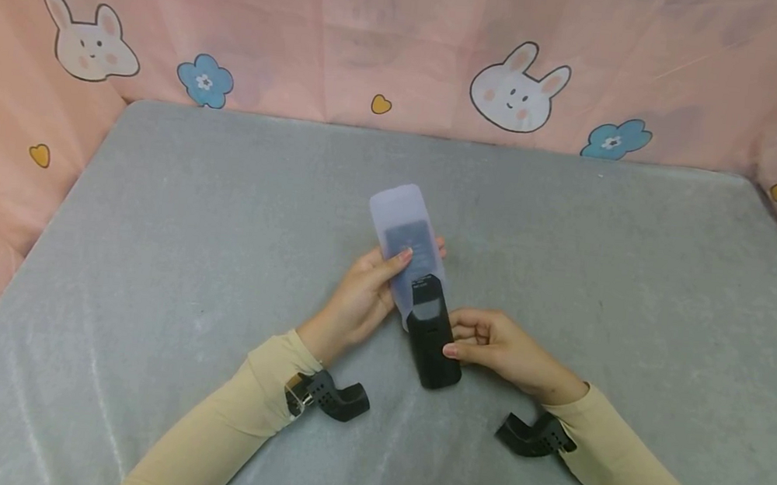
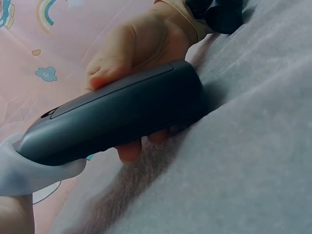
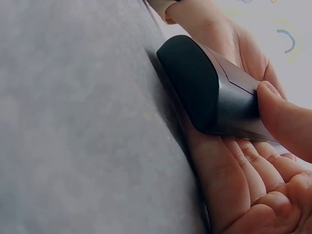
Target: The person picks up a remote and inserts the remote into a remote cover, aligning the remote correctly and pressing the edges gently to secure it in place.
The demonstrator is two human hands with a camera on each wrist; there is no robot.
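Observation:
A black remote control [image 1: 431, 344] with a lid seam along its body is partly inside a translucent whitish sleeve [image 1: 399, 201]. A darker rectangle shows through the sleeve's wall. My left hand [image 1: 366, 291] holds the sleeve, thumb across the near face and fingers behind it. On the remote's right edge, my right hand [image 1: 500, 351] pinches the lower body between thumb and fingers. In the left wrist view, one end of the remote [image 2: 112, 114] sits in the mouth of the sleeve [image 2: 44, 170]. The right wrist view shows the remote's blunt free end [image 3: 190, 83].
A grey cloth-covered table [image 1: 184, 254] spreads beneath both hands. Pink fabric [image 1: 422, 43] printed with rabbits and flowers hangs along the back and sides. Black camera mounts [image 1: 338, 398] are strapped to both wrists over beige sleeves.

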